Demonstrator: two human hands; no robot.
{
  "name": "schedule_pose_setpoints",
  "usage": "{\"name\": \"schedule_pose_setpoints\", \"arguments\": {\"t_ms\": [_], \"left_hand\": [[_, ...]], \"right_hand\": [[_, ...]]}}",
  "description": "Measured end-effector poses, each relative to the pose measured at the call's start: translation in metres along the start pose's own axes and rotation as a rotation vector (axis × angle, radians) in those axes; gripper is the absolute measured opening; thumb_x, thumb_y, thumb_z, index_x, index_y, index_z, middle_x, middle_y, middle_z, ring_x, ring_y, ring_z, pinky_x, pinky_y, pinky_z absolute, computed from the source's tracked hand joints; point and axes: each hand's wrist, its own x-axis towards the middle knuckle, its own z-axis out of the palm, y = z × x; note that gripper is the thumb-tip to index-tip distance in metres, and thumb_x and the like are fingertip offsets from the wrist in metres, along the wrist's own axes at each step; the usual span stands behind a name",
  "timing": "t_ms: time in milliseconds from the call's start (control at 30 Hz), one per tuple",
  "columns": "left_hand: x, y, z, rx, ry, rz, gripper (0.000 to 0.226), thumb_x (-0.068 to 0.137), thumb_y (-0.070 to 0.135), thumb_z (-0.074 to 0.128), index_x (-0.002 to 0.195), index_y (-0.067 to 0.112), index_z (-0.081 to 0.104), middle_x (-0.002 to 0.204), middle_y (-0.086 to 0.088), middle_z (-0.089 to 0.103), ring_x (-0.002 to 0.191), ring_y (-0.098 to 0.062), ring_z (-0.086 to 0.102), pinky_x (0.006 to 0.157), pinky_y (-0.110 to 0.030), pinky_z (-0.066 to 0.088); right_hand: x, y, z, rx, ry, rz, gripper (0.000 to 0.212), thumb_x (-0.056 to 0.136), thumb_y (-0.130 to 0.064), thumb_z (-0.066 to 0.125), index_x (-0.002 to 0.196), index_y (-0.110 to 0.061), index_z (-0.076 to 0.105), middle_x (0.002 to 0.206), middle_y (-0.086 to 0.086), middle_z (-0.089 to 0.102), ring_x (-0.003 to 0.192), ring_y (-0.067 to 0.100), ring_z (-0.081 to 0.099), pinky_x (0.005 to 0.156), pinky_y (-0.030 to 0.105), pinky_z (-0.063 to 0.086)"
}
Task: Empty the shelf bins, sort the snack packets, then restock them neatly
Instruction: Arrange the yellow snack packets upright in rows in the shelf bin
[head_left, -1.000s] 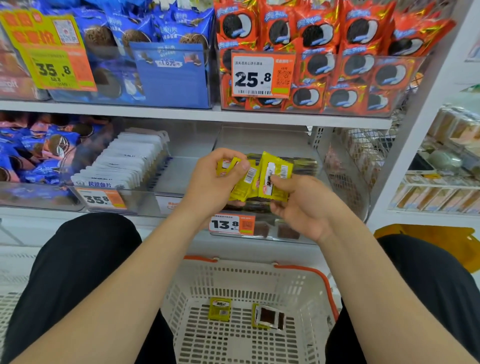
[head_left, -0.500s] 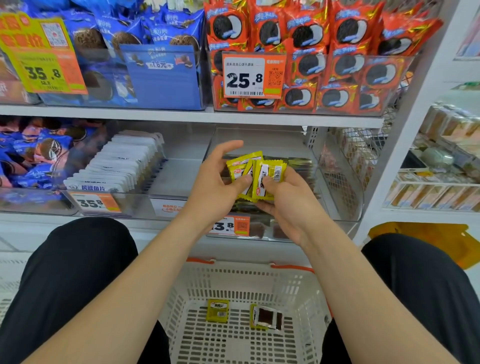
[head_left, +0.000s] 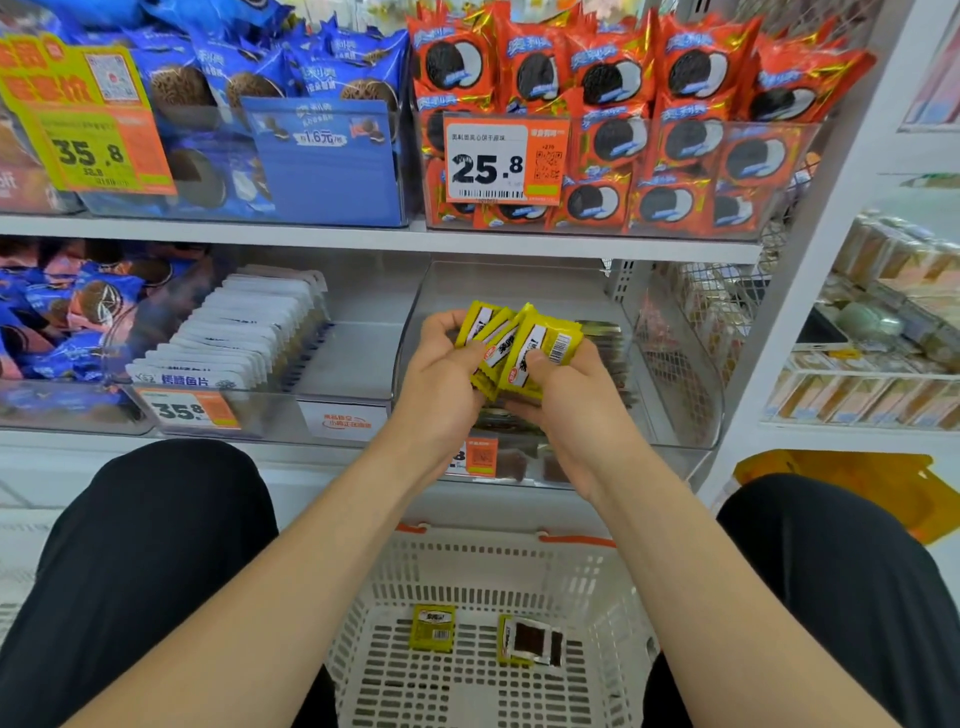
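Slippage is the risk: the left hand (head_left: 441, 371) and right hand (head_left: 569, 400) together pinch a loose fan of yellow packets (head_left: 543, 340) just over the clear bin (head_left: 680, 410), and one slack thumb could drop slick wrappers onto the packed row (head_left: 610, 358) or the basket (head_left: 519, 553) below.
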Motion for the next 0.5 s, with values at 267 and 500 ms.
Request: {"name": "schedule_pose_setpoints", "arguments": {"t_ms": [267, 500], "left_hand": [[-0.014, -0.004, 0.009, 0.297, -0.158, 0.045, 0.03, 0.104, 0.04, 0.052, 0.128, 0.023, 0.055, 0.128, -0.008, 0.064, 0.118, -0.013, 0.063, 0.105, -0.038, 0.049], [-0.008, 0.008, 0.003, 0.243, -0.17, 0.033, 0.032, 0.089, 0.029, 0.068, 0.12, 0.021, 0.068, 0.118, -0.01, 0.073, 0.115, -0.025, 0.069, 0.107, -0.052, 0.052]], "right_hand": [[-0.013, -0.007, 0.0, -0.105, -0.075, -0.186, 0.036, 0.106, -0.009, 0.042, 0.135, -0.023, 0.059, 0.122, -0.006, 0.07, 0.114, 0.005, 0.065, 0.099, 0.027, 0.052], [-0.013, -0.017, -0.022, -0.273, -0.193, -0.307, 0.034, 0.108, -0.009, 0.043, 0.135, -0.022, 0.06, 0.119, -0.006, 0.071, 0.105, 0.013, 0.067, 0.09, 0.034, 0.055]]}}
